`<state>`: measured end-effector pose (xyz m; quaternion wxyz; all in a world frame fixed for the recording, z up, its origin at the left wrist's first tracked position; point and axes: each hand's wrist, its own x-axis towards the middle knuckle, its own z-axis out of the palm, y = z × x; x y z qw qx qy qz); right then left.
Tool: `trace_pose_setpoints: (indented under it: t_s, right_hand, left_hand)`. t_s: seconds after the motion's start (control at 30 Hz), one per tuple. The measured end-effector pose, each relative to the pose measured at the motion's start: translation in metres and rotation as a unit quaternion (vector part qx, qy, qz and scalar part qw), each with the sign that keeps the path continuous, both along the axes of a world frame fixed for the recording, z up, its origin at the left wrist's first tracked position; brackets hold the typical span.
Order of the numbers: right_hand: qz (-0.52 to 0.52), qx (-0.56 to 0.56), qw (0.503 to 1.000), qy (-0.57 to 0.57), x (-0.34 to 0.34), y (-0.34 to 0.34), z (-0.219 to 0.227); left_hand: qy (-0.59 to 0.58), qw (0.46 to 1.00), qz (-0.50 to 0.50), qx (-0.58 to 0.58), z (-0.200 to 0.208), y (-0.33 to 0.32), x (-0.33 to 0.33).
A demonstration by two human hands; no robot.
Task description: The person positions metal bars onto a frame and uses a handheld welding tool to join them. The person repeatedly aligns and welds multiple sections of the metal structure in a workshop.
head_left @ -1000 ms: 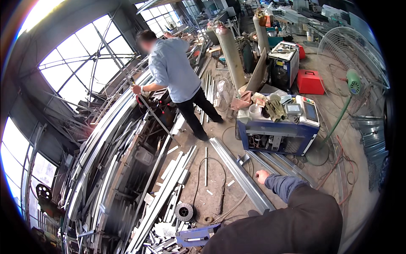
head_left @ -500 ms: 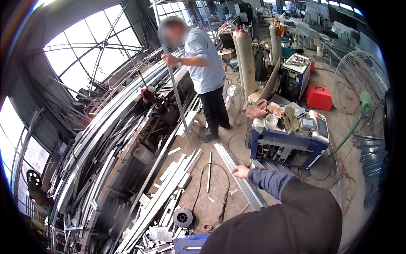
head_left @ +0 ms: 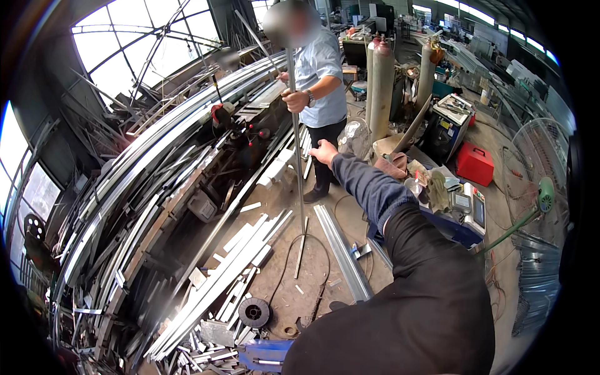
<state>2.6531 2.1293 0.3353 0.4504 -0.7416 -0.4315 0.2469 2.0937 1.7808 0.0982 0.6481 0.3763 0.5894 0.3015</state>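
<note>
My right hand (head_left: 324, 152) stretches forward at the end of a dark sleeve, with a finger extended to the left and nothing visible in it. Just left of the fingertip stands a long metal pole (head_left: 300, 181), apart from my hand in the picture. A co-worker in a light blue shirt (head_left: 325, 62) grips this pole with one hand (head_left: 297, 100); that person's other hand (head_left: 283, 77) is partly hidden behind it. Below my forearm, long metal profiles (head_left: 344, 250) lie on the floor. My left hand is out of view.
Metal lengths (head_left: 219, 281) and a black spool (head_left: 254, 312) lie at lower left, near a looped cable (head_left: 273, 294). A bench (head_left: 169, 231) piled with bars runs along the left. Gas cylinders (head_left: 381, 87), a red toolbox (head_left: 475, 164), a blue machine (head_left: 453, 230) and a fan (head_left: 546, 194) stand right.
My right hand has risen from above the floor profiles, moving up and left toward the pole. The co-worker has moved the pole rightward and holds it more upright.
</note>
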Motion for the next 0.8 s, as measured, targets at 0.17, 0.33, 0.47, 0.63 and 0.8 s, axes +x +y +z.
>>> trace_pose_setpoints:
  t_s: [0.17, 0.33, 0.47, 0.63, 0.8]
  right_hand:
    - [-0.030, -0.049, 0.996, -0.065, 0.040, 0.076, -0.057]
    - [0.046, 0.190, 0.981, -0.003, 0.051, 0.145, -0.110]
    - [0.035, 0.236, 0.966, 0.098, 0.007, 0.148, -0.143]
    - [0.089, 0.237, 0.951, 0.176, 0.008, 0.126, -0.053]
    - [0.146, 0.230, 0.944, 0.183, -0.019, 0.096, -0.078]
  left_hand:
    - [0.017, 0.995, 0.078, -0.055, -0.029, -0.028, -0.001]
    - [0.015, 0.964, 0.215, -0.158, -0.098, -0.124, -0.015]
    - [0.023, 0.902, 0.371, -0.221, -0.121, -0.283, -0.055]
    - [0.029, 0.813, 0.532, -0.236, -0.060, -0.398, -0.013]
    - [-0.013, 0.820, 0.530, -0.219, -0.108, -0.465, 0.042]
